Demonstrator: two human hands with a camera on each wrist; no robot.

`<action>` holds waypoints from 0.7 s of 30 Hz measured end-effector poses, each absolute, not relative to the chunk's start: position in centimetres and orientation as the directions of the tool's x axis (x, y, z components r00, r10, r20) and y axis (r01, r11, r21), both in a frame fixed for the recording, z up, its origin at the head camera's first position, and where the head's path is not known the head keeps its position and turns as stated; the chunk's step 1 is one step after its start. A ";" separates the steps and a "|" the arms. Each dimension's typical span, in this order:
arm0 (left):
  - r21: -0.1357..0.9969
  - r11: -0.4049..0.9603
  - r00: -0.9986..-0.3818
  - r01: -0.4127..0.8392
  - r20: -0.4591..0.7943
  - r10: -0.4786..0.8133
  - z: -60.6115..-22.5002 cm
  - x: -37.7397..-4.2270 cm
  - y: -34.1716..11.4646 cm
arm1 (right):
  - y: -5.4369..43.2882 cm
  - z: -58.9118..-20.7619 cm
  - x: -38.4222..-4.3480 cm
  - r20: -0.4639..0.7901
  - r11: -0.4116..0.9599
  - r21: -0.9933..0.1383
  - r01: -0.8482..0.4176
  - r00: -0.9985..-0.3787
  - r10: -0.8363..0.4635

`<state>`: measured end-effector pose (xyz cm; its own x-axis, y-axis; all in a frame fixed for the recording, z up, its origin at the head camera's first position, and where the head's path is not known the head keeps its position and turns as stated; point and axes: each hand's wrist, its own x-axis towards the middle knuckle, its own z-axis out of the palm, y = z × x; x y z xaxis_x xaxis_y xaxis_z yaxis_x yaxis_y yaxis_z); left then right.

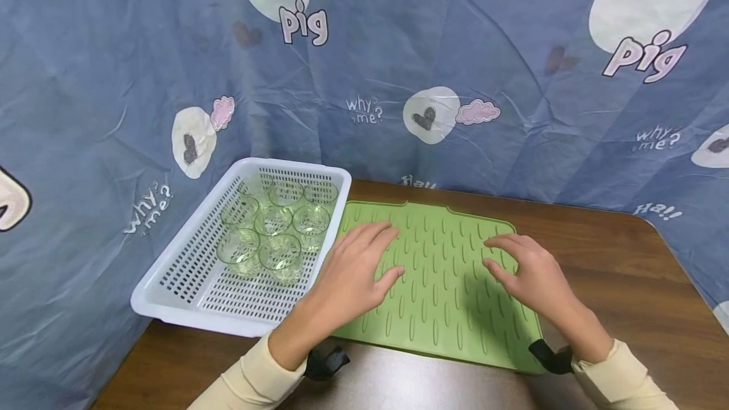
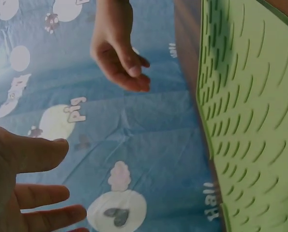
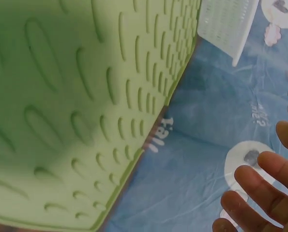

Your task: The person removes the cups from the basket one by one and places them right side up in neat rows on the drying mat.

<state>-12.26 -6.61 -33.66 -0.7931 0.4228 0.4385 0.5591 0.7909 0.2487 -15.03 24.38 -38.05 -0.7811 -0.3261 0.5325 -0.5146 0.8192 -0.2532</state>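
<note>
My left hand (image 1: 355,271) hovers over the left part of a green ridged mat (image 1: 424,277), its fingers spread and nothing in them. Over the mat's right side hangs my right hand (image 1: 529,274), fingers loosely bent and thumb apart, also holding nothing. Both wrist views show bare fingers above the mat's level, with the right hand (image 2: 117,58) seen from the left wrist too. Left of the mat stands a white plastic basket (image 1: 188,318) with slotted walls. Several clear drinking glasses (image 1: 279,252) stand upright inside it, grouped toward its back and right; the left hand is close to its right rim.
The brown wooden table (image 1: 621,283) extends to the right of the mat and in front of it. A blue printed cloth (image 1: 364,68) hangs behind the table and along its left side. Dark straps (image 1: 324,362) circle both wrists.
</note>
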 end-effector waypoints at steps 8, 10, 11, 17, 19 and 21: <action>0.296 0.718 -0.755 0.630 0.450 0.477 -32.2 -11.6 -9.9 | 25.7 -37.2 -14.7 0.464 0.832 -0.253 -0.493 -0.817 -0.343; 0.279 0.719 -0.747 0.637 0.452 0.487 -32.0 -11.7 -10.7 | 26.2 -37.3 -14.5 0.438 0.842 -0.244 -0.482 -0.829 -0.348; 0.271 0.717 -0.742 0.642 0.453 0.494 -31.9 -11.7 -11.1 | 26.6 -37.4 -14.4 0.426 0.845 -0.243 -0.476 -0.835 -0.348; 0.254 0.720 -0.739 0.646 0.444 0.506 -31.1 -12.0 -13.2 | 28.8 -38.2 -13.5 0.373 0.848 -0.249 -0.467 -0.855 -0.361; 0.247 0.723 -0.737 0.645 0.451 0.504 -30.8 -12.2 -13.9 | 29.4 -38.5 -13.4 0.352 0.848 -0.256 -0.464 -0.862 -0.365; 0.239 0.725 -0.733 0.646 0.459 0.502 -30.5 -12.4 -14.6 | 29.9 -38.8 -13.4 0.341 0.849 -0.256 -0.463 -0.865 -0.368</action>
<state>-12.35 -14.56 -30.51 -0.7331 0.5021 0.4588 0.6461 0.7248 0.2392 -13.36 29.95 -38.75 -0.8648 -0.3683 0.3413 -0.4625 0.8489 -0.2559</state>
